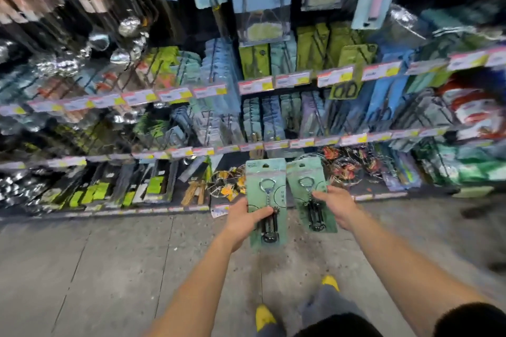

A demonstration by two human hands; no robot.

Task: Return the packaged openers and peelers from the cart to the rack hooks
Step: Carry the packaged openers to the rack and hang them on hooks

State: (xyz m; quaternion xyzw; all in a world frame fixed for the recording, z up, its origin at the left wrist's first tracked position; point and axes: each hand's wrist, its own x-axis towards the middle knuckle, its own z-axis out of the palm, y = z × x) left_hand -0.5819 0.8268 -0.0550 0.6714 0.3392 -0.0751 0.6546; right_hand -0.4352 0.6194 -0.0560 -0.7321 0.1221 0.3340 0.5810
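Gripping upright corkscrew cards (hang holes up): left hand point(247, 217) the left card point(265, 200), right hand point(338, 206) the right card point(309, 194).

No print is legible: the shelf price tags point(256, 85) and the opener cards point(265, 172) below them are blurred.

I see two carded openers side by side in front of the rack point(246, 145), the left opener point(267, 200) in the left hand point(247, 220), the right opener point(310, 194) in the right hand point(338, 206), both before the rack's bottom row, floor point(109, 268) below.
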